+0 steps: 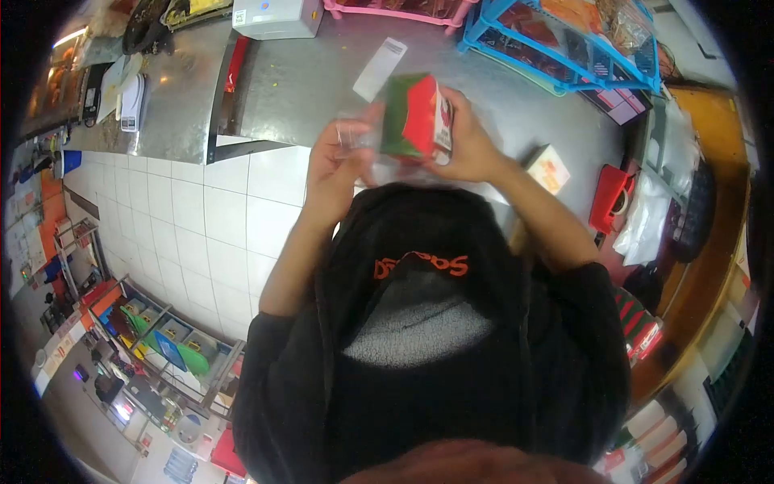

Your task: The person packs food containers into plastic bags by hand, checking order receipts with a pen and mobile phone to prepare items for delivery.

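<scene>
Starting big: shiny metal counter (306,77) running across the top, with a blue rack (617,83) over on the right. Then the green-and-red box (418,117), up off the counter near its front edge, between both hands. Looks like light card, probably stiff enough on the edges but easy to dent on the flat faces, maybe a bit slippery if glossy or wrapped. Best to grab by opposite sides, close to the corners, and go easy on the squeeze.

Right hand (472,149) grasping the printed side, with thumb and fingers around that end. Left hand (329,160) just beside the green side, fingers bent, at some clear film (355,139). Can't tell for sure if pinching it or just touching.

Smaller stuff: pale flat piece (379,69) lying beyond the box, little white-and-orange box (550,168) near the right forearm.

Hard to make out: underside of the held box, right fingertips partly hidden behind it, lettering too blurry to read, and no clear view of the film's edges or of any attachment to the box.
</scene>
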Tool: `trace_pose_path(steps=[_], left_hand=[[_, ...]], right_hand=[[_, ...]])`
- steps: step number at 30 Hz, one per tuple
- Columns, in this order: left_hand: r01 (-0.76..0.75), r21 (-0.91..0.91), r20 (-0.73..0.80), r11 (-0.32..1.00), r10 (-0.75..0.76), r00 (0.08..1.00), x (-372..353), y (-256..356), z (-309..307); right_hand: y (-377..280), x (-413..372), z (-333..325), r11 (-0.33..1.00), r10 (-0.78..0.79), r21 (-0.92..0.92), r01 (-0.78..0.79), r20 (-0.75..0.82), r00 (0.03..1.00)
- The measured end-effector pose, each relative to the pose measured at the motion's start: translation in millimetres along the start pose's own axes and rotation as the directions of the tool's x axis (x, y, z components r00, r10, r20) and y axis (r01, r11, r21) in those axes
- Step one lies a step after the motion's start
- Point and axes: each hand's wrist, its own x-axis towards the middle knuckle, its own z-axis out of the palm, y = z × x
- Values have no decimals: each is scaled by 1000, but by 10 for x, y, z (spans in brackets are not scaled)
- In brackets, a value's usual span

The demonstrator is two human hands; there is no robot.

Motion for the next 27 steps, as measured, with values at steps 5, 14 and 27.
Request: trace_pose_path(steps=[5,14,27], left_hand=[[-16,-61,54,998,19,998,36,-5,186],[-440,516,114,735,450,886,217,-6,-60],[159,987,-157,17,-85,984,2136,-1809,-896]], right_hand=[[0,-163,-184,842,228,-540,-4,349,909],[-54,-266,27,651,338,-759,14,306,890],[-521,-1103,-1674,743,101,-644,-180,-158,982]])
